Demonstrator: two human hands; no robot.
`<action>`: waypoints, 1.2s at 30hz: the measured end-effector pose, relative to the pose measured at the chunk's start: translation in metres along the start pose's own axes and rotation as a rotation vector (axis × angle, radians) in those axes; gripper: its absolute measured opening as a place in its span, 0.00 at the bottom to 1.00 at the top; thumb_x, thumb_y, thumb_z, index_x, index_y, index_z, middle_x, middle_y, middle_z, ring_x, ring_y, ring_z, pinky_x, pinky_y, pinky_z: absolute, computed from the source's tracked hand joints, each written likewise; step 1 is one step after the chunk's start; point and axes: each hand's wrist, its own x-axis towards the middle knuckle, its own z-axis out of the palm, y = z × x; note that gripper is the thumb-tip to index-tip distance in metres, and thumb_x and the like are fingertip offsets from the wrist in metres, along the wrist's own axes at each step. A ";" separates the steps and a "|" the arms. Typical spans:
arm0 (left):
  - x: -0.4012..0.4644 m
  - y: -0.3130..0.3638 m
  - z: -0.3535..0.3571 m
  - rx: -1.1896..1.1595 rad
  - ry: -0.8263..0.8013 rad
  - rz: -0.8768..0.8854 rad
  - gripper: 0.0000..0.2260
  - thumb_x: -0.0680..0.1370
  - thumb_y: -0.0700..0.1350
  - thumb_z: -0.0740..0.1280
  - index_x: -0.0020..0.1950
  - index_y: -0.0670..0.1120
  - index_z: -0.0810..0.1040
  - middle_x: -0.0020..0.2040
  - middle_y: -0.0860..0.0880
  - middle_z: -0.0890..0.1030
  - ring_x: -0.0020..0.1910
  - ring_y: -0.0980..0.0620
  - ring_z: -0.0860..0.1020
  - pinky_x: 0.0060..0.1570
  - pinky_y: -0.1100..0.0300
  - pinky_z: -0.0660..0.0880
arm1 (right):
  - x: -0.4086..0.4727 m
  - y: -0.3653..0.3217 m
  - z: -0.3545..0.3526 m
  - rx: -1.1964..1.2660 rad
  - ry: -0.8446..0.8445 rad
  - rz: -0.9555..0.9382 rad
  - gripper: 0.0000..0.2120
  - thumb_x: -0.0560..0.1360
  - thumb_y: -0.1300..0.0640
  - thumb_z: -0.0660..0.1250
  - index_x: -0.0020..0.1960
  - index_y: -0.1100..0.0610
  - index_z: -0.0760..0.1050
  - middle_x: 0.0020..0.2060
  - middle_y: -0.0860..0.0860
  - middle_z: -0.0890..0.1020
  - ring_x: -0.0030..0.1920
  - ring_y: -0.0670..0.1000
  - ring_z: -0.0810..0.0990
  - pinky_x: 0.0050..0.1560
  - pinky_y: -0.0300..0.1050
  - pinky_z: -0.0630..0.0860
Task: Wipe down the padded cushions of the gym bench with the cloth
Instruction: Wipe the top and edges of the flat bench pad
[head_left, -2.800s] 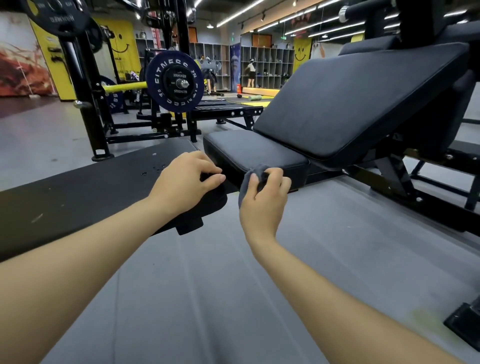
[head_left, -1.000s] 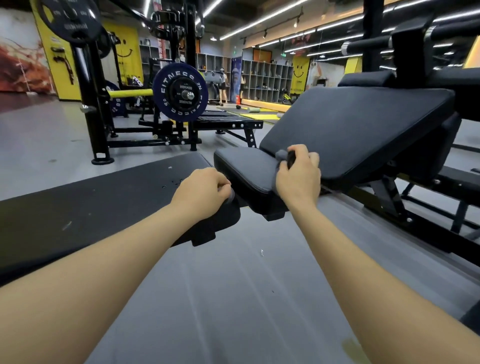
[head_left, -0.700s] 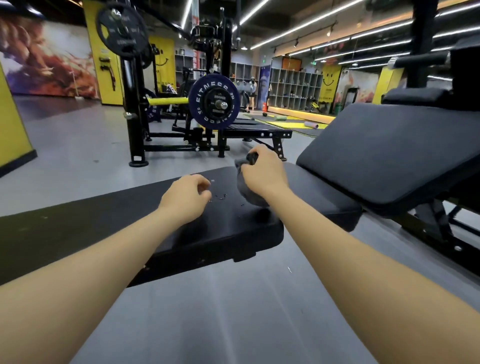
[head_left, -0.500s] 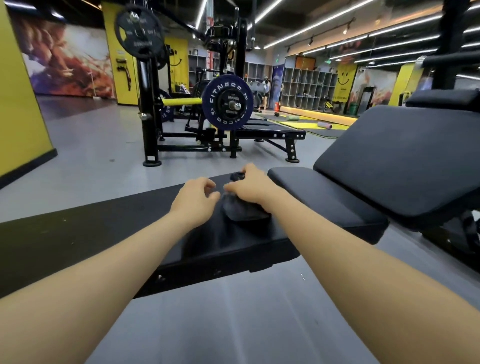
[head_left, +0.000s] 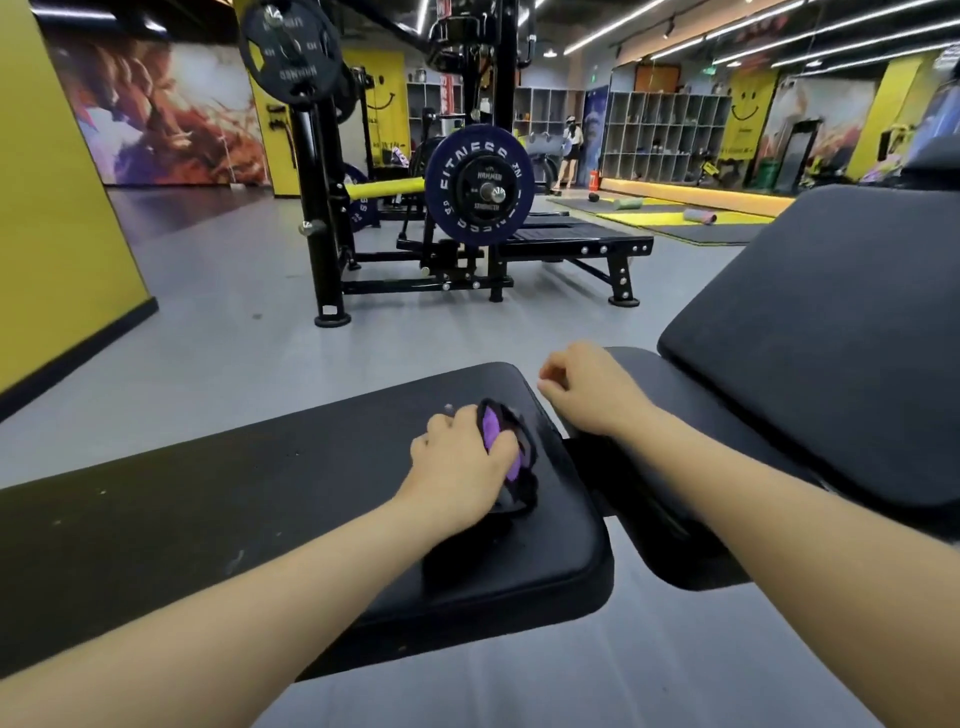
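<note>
Head camera: I'm looking down over both bare forearms at a flat black bench pad (head_left: 291, 499) stretching off to the left. My left hand (head_left: 457, 462) is lying on the near end of that pad, fingers curling round the cloth (head_left: 506, 457), which is bunching up dark with a purple patch showing between the fingers. The cloth is pressing against the pad surface, close to the pad's right edge.

My right hand (head_left: 587, 387) is hovering just beyond that edge, over the gap toward the seat cushion (head_left: 675, 395). Its fingers are hanging loosely curled and gripping nothing; I can't tell whether it is touching the cushion below.

To the right, the tilted backrest cushion (head_left: 821, 332) is rising up, meeting the seat cushion at its lower end.

Beyond the pad, on the grey floor (head_left: 218, 322), a black rack (head_left: 322, 208) is carrying a blue weight plate (head_left: 480, 192). A yellow wall (head_left: 47, 197) is standing on the far left, and open shelving (head_left: 665, 135) is lining the back of the room.
</note>
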 end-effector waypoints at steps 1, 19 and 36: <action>0.001 0.000 0.002 0.032 0.020 -0.004 0.16 0.80 0.52 0.55 0.65 0.46 0.66 0.64 0.44 0.64 0.64 0.41 0.64 0.56 0.58 0.63 | 0.002 0.004 0.002 -0.062 -0.029 -0.049 0.11 0.77 0.55 0.60 0.55 0.57 0.77 0.53 0.55 0.77 0.57 0.57 0.72 0.57 0.49 0.72; 0.016 0.002 0.000 0.212 -0.030 0.024 0.28 0.76 0.58 0.63 0.72 0.54 0.58 0.68 0.52 0.61 0.65 0.48 0.62 0.64 0.60 0.57 | 0.008 0.037 0.020 -0.038 0.085 0.003 0.13 0.77 0.54 0.56 0.60 0.56 0.70 0.57 0.54 0.69 0.58 0.56 0.65 0.59 0.50 0.61; 0.141 -0.004 0.020 0.180 0.201 0.077 0.19 0.75 0.54 0.66 0.63 0.48 0.69 0.58 0.48 0.73 0.59 0.46 0.69 0.56 0.59 0.61 | 0.008 0.033 0.023 -0.128 0.132 -0.005 0.12 0.76 0.55 0.55 0.57 0.57 0.69 0.53 0.53 0.71 0.53 0.55 0.67 0.53 0.48 0.63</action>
